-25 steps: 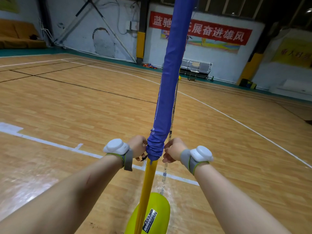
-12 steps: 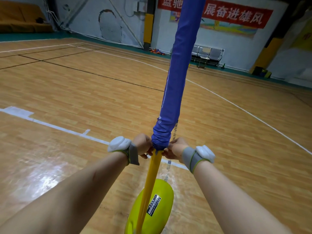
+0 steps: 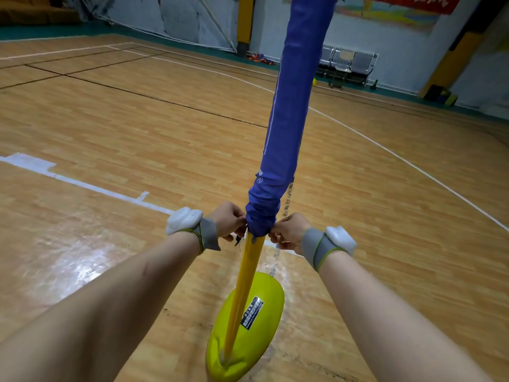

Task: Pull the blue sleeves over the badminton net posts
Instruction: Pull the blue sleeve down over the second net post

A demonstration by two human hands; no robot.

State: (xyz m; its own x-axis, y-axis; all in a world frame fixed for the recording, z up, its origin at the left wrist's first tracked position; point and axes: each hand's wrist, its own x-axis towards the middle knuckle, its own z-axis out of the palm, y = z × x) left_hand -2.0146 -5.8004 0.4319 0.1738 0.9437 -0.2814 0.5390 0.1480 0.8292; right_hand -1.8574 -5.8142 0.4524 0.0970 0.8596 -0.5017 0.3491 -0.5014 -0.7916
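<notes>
While both bare forearms reach in from the bottom edge, the yellow oval base (image 3: 259, 326) sits between them on the wooden floor (image 3: 124, 139), with a black label (image 3: 252, 312) on its top. Yellow post (image 3: 248, 274) rises from the near end of the base, leaning slightly right in this wide view. Lower stretch of post is bare.

Left hand (image 3: 228, 220) and right hand (image 3: 289, 232) flank the post at the same height. Each wrist carries a grey strap with a white unit, left (image 3: 183, 220) and right (image 3: 341, 241). Left grip: fingers curled, pinching the bunched hem of the blue sleeve (image 3: 286, 119) on its left side. Right grip: fingers curled, pinching the same hem on the right side. A short dark strand hangs just under the left fingers.

Sleeve covers the post from the hands upward and runs out of the top of the view; fabric is wrinkled just above the hem and smooth higher up. A thin chain-like line (image 3: 285, 210) hangs just right of the post, down toward the floor.

Beyond: white court line (image 3: 82, 184) crosses the floor behind the hands. Far wall has a row of grey chairs (image 3: 347, 64), a yellow pillar (image 3: 245, 20) and a red banner (image 3: 407, 2), its text cut off.
</notes>
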